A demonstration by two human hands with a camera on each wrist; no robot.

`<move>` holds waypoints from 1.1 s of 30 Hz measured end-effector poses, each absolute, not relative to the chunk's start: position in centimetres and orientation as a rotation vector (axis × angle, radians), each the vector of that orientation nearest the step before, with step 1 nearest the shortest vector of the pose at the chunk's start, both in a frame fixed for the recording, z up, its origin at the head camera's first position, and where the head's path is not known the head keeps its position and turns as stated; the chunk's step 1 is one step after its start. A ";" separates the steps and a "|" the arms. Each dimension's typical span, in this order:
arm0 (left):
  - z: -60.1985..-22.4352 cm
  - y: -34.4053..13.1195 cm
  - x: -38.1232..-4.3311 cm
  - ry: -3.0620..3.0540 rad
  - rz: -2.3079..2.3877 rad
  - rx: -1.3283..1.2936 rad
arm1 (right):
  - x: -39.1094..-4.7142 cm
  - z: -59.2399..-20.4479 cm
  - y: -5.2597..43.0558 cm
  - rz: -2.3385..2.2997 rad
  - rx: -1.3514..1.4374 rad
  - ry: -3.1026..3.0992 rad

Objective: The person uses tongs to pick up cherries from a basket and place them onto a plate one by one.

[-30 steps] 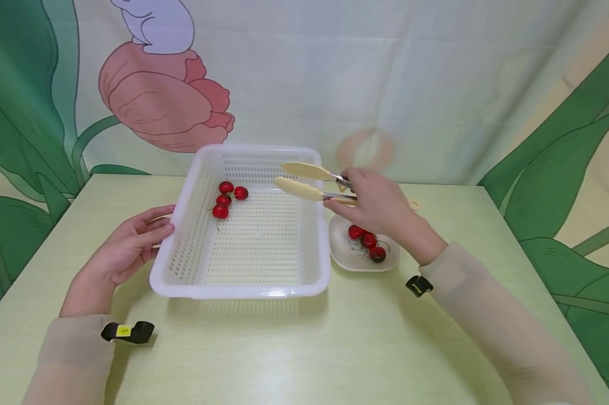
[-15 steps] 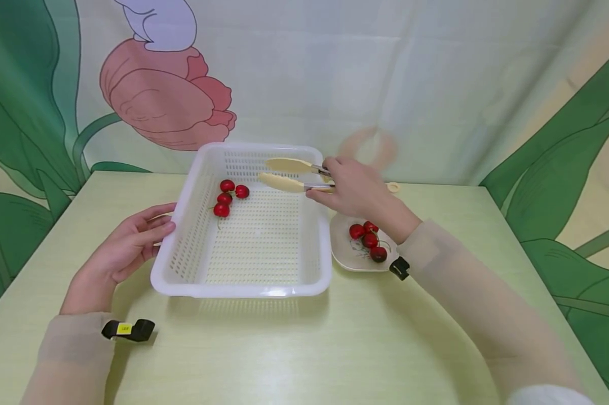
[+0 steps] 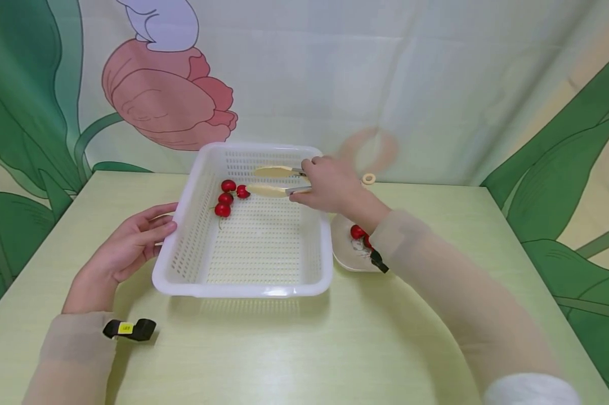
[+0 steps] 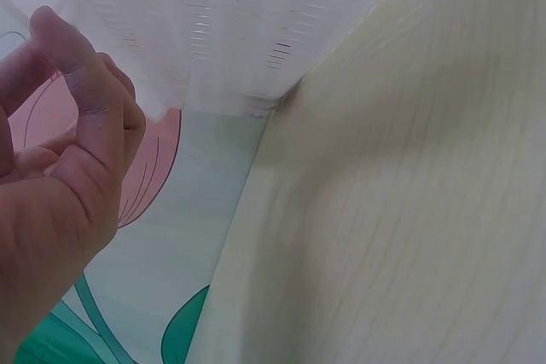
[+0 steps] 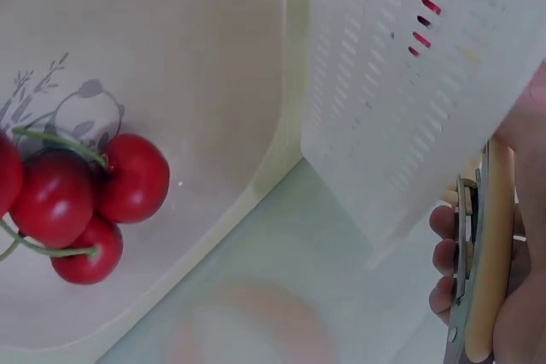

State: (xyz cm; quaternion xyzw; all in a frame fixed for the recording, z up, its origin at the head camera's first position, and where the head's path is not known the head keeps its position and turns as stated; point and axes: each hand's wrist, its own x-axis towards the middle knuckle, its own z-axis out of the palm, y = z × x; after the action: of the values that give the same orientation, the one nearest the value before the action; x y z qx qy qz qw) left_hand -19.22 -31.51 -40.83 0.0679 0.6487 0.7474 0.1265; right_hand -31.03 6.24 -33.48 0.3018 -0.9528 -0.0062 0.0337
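My left hand [image 3: 132, 244] holds the left rim of a white plastic basket [image 3: 243, 290], thumb on the rim's outer edge and other fingers lower against it. My right hand [image 3: 330, 185] grips a pair of tongs [image 3: 270, 191] with cream tips and metal arms, over the basket's right wall. The tips stand apart inside the basket with nothing between them. The lower tip overlaps the rightmost of several red cherries [image 3: 223, 210] at the basket's left side; contact cannot be told. In the right wrist view, fingers curl around the tongs' handle [image 5: 490, 270].
Right of the basket sits a small pale plate [image 3: 346, 253] with several stemmed cherries [image 5: 132, 178], partly hidden by the right sleeve in the head view. A light wooden table [image 3: 264, 354] carries everything. Behind it hangs a printed curtain [image 3: 294, 84].
My right hand has moved left with the tongs, bringing their tips from the basket's right side to the cherries. The forearm now covers part of the plate. My left hand stays put.
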 end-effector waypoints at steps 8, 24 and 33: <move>-41.0 -31.7 -19.1 1.891 2.180 0.202 | -31.0 -34.2 3.6 -0.204 0.944 -2.963; -40.9 -31.6 -19.2 1.913 2.162 0.217 | -30.8 -35.8 0.7 -0.340 0.912 -3.011; -41.0 -31.6 -19.3 1.906 2.174 0.207 | -30.7 -36.5 -0.1 -0.393 0.889 -3.011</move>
State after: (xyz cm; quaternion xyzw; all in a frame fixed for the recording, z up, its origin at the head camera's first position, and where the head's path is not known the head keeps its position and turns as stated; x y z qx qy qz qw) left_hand -19.31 -31.56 -40.98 0.0708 0.6528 0.7444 0.1211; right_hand -30.68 -0.11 -36.46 0.2809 -0.9516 -0.1240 -0.0114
